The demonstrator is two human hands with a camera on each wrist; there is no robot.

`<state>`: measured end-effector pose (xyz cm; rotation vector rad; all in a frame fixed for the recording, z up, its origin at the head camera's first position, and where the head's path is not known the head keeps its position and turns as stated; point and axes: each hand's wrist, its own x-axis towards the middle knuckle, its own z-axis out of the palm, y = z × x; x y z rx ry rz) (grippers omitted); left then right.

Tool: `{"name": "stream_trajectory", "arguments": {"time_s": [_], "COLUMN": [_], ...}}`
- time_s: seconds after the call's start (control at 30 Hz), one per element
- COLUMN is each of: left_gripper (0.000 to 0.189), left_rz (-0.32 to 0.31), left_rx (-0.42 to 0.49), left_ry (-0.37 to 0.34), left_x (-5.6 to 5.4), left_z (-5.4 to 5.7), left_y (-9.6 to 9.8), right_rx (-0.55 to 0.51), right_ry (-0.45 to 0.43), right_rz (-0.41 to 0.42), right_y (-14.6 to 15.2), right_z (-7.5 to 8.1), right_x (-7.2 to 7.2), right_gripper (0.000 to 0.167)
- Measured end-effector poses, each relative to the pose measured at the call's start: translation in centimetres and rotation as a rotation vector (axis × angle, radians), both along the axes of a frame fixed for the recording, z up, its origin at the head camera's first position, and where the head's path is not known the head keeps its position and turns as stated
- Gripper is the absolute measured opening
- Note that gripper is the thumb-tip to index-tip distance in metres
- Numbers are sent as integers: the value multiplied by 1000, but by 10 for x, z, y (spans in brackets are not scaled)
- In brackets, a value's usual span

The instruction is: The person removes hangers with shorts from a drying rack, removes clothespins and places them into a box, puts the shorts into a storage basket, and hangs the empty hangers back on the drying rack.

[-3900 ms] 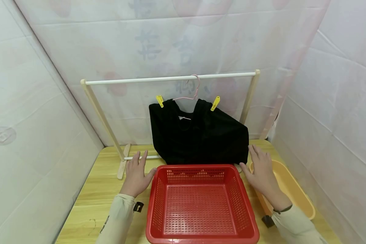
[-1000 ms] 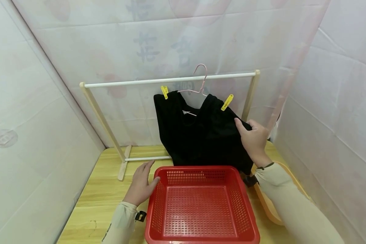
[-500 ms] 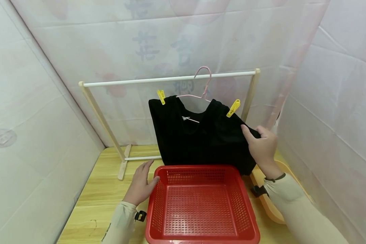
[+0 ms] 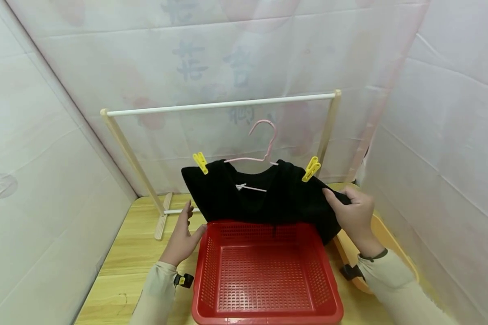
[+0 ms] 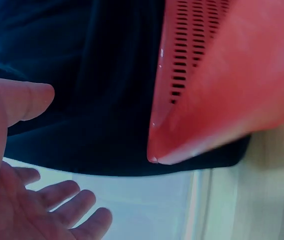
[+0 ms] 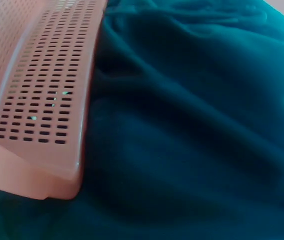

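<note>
A black shirt (image 4: 227,194) hangs on a pink hanger (image 4: 268,149), whose hook stands below and off the rack's white bar. Yellow clothespins, one on the left shoulder (image 4: 200,163) and one on the right (image 4: 311,169), clip the cloth. My right hand (image 4: 355,216) pinches the shirt's right sleeve edge between thumb and fingers. Fingers spread, my left hand (image 4: 183,237) is beside the shirt's left side at the basket's back left corner; in the left wrist view its fingers (image 5: 62,195) are apart with nothing in them. The shirt's lower part drops behind the red basket (image 4: 266,318).
A clothes rack with a white bar (image 4: 219,105) and wooden posts stands behind the shirt on the wooden table (image 4: 118,253). To the right, partly under my right forearm, lies a yellow tray (image 4: 394,246). Cloth-covered walls enclose the back and sides.
My right hand has risen from beside the shirt and taken hold of its right sleeve. The hanger has come off the bar; shirt and hanger have sunk lower. The left hand has shifted slightly.
</note>
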<state>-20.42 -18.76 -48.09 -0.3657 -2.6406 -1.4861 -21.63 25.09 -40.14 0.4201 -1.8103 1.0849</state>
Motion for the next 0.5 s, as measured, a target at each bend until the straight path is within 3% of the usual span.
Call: {"name": "stream_trajectory", "arguments": {"time_s": [0.13, 0.27, 0.4, 0.5], "left_gripper": [81, 81, 86, 84], "left_rz": [-24, -62, -152, -244], "left_rx": [22, 85, 166, 174], "left_ry": [-10, 12, 70, 63], "left_x": [-4, -7, -9, -5], "left_z": [3, 12, 29, 39], "left_y": [1, 7, 13, 16], "right_rx": [11, 26, 18, 1], "right_ry": [-1, 4, 14, 31], "right_rz": [41, 61, 73, 55], "right_y": [-6, -9, -15, -18], "right_z": [1, 3, 11, 18], "right_x": [5, 6, 10, 12], "right_gripper": [35, 35, 38, 38]}}
